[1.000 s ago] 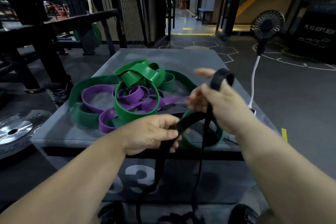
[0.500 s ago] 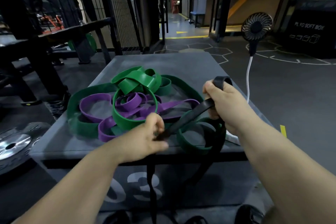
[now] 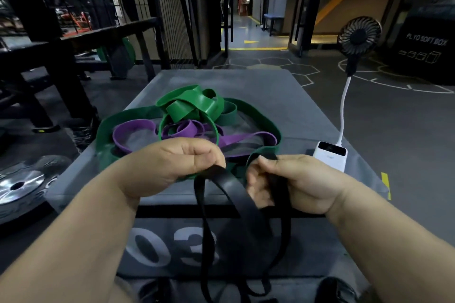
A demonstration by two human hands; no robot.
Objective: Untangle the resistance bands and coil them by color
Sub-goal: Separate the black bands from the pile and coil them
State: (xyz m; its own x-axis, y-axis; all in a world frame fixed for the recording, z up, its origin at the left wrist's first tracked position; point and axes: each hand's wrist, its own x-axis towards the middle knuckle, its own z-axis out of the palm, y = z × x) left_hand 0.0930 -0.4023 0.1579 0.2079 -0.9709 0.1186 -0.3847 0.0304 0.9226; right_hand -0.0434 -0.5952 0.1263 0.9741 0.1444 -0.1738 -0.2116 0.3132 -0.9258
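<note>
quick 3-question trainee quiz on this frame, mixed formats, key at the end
1. True or false: the left hand and right hand both grip the black band.
2. What lies tangled on top of the grey box? A: green loops and purple loops. B: red and blue loops. C: yellow loops only.
3. Fill in: the white power bank sits at the box's ___ edge, by the person's own sides.

Key: 1 true; 2 A; 3 right.
</note>
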